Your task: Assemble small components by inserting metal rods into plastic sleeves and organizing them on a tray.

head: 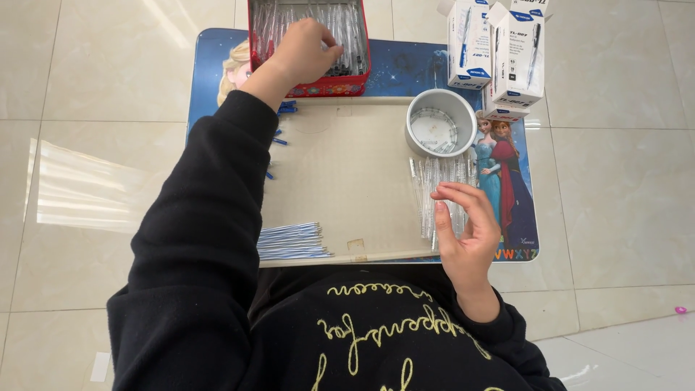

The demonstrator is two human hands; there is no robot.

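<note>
The left hand [304, 49] reaches into a red tin [310, 45] at the far edge of the small table [217, 72], its fingers curled down among the clear pen barrels [347, 29] that fill the tin. Whether those fingers have closed on a barrel cannot be told, since the knuckles hide the tips.

The right hand [467, 235] hovers near the front right corner of the table, palm turned inward and fingers loosely bent, half open and holding nothing that shows. Its fingertips sit just over a row of clear plastic tubes [434, 192] lying side by side on the beige board [340, 174] that covers the middle of the table.

Just beyond that row, toward the far right, stands a round metal cup [440, 123] with a few small clear parts at its bottom. Two white pen boxes [499, 51] stand at the far right corner, touching each other.

Near the front edge, left of centre, lies a bundle of thin blue-and-white refills [289, 241], partly under the black sleeve [210, 217]. A few small blue caps [286, 108] are scattered along the left side of the board, beside the forearm.

The table has a blue cartoon print and stands on a floor of large pale glossy tiles [622, 181], where a bright patch of light falls at the left.
</note>
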